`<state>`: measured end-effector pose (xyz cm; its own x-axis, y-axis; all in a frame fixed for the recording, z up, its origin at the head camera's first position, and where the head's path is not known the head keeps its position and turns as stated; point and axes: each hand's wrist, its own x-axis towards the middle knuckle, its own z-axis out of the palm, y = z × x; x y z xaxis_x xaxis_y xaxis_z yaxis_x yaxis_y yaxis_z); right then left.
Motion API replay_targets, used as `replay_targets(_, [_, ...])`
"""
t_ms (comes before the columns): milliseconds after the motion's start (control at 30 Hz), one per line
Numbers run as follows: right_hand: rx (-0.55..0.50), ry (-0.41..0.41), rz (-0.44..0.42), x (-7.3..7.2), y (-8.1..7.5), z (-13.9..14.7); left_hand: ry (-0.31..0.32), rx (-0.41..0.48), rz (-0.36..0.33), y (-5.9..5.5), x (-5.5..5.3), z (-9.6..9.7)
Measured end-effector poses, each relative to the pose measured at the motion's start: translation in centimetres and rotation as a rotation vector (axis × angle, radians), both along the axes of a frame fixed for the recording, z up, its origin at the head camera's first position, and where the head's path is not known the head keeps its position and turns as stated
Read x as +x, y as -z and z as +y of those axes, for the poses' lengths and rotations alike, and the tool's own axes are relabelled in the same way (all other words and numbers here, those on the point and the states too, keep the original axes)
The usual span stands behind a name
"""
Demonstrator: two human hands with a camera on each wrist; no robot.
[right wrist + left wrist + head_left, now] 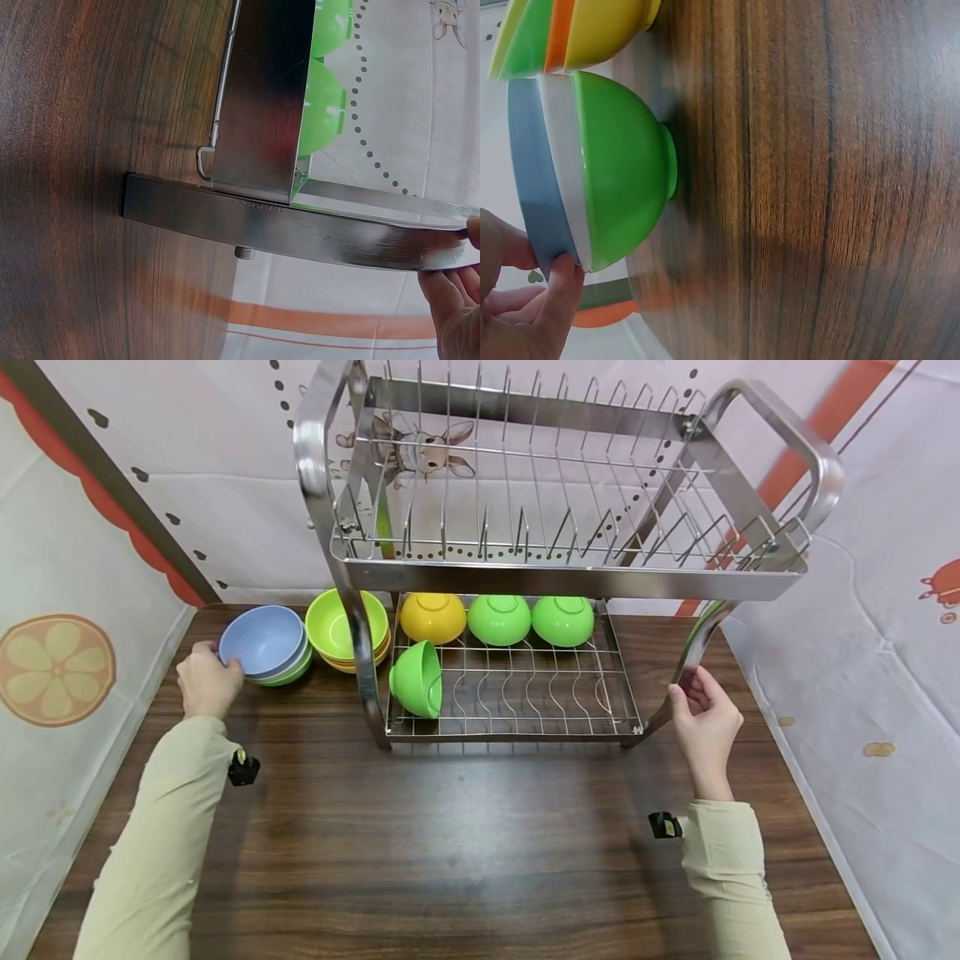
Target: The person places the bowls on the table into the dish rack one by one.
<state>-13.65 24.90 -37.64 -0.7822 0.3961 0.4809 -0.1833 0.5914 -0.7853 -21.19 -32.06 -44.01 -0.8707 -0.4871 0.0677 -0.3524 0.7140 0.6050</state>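
Note:
At the left of the table, my left hand (pixel 207 681) pinches the rim of a blue bowl (pixel 262 639). That bowl sits on top of a stack, with a white bowl (pixel 562 142) and a green bowl (pixel 622 169) under it. My right hand (pixel 707 718) grips the right front leg of a two-tier metal dish rack (pixel 570 581). On its lower tier, an orange bowl (pixel 432 618) and two green bowls (pixel 498 620) lie upside down along the back. Another green bowl (pixel 417 680) stands on its side at the front left.
A second bowl stack, topped by a yellow-green bowl (pixel 330 627), stands between the blue bowl and the rack's left leg. The upper tier (pixel 525 452) rises over the lower one. Cloth walls (pixel 90 610) border the dark wooden table (pixel 450 860).

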Motion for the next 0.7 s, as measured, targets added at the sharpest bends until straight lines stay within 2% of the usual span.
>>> replay_targets(67, [0.003,-0.002,0.001,-0.02,0.03,0.02,-0.002,-0.008,-0.027,-0.11,-0.03,0.04])
replay_targets(233, [0.001,0.000,0.004,-0.08,0.10,0.02,0.004,-0.042,-0.028,-0.26,-0.16,0.07])
replay_targets(400, [-0.019,-0.016,0.023,-0.18,0.21,0.03,-0.018,-0.025,-0.038,-0.27,-0.28,-0.02])
replay_targets(700, [-0.017,-0.013,0.024,-0.21,0.29,0.10,-0.054,-0.045,0.100,-0.58,-0.28,0.14])
